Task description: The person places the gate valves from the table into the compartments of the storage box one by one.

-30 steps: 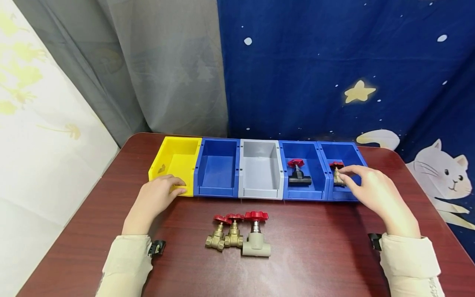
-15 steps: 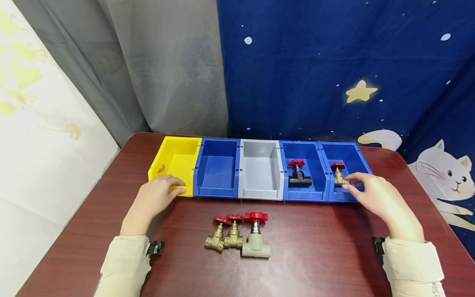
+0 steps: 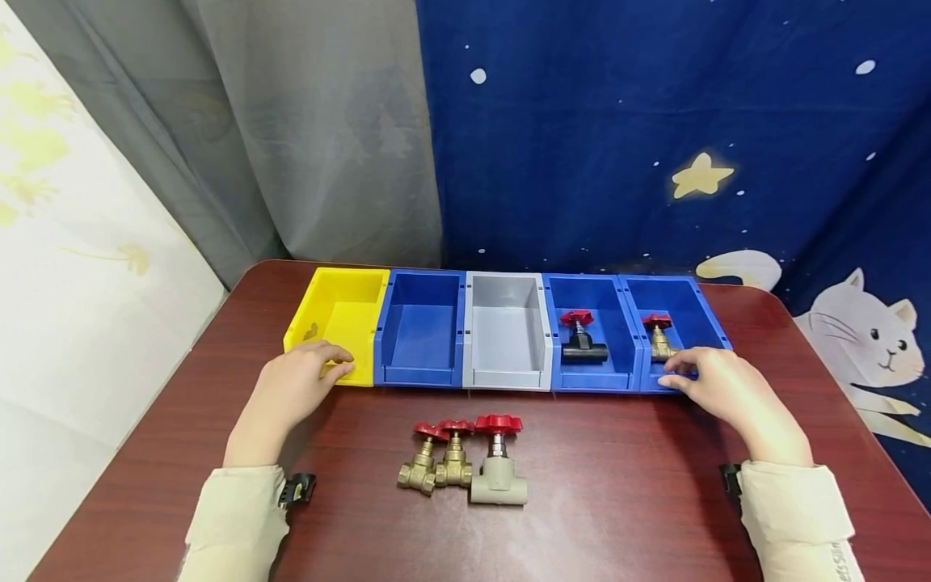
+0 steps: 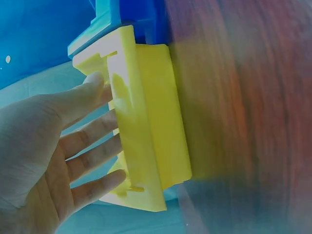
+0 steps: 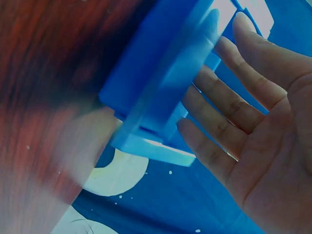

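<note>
My left hand (image 3: 296,386) is over the front edge of the yellow bin (image 3: 340,319). In the left wrist view its fingers reach loosely to the bin's lip, with nothing held. My right hand (image 3: 718,390) is at the front of the rightmost blue bin (image 3: 687,303), its fingers relaxed and holding nothing in the right wrist view. Inside that bin, just beyond the fingertips, a brass gate valve (image 3: 659,343) with a red handwheel stands upright. A black valve (image 3: 584,347) with a red wheel sits in the neighbouring blue bin (image 3: 592,381).
On the dark red table (image 3: 582,525), two brass gate valves (image 3: 418,469) (image 3: 454,467) with red wheels lie beside a grey plastic valve (image 3: 499,481). Between the hands stand another blue bin (image 3: 422,331) and a grey bin (image 3: 509,331). Curtains (image 3: 553,162) hang behind.
The right hand has let go of the brass valve in the rightmost bin and drawn back toward the bin's front edge. The left hand stays at the yellow bin; the view shifts slightly.
</note>
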Action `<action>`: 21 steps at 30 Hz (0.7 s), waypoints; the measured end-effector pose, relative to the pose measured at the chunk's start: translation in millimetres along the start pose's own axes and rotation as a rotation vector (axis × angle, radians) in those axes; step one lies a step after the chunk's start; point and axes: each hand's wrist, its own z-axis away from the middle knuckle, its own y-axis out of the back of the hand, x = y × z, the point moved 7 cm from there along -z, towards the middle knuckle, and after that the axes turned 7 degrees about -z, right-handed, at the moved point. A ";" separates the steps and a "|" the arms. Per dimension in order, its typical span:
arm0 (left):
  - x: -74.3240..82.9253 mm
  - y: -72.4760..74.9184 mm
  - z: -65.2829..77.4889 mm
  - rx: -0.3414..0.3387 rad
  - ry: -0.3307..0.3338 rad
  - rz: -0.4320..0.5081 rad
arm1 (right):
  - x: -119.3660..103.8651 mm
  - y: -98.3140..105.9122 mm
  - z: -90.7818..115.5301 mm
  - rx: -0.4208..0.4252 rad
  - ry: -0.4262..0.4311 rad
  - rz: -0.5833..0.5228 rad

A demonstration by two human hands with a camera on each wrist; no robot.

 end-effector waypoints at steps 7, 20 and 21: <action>5.9 5.6 0.0 0.006 -0.006 -0.010 | -1.2 -6.1 -3.1 0.011 0.031 0.005; 19.7 29.8 4.6 0.077 -0.018 -0.060 | -0.4 -5.2 -3.4 0.004 -0.012 0.023; 21.3 32.1 5.6 0.084 -0.018 -0.062 | -0.5 -5.0 -3.5 0.005 -0.012 0.024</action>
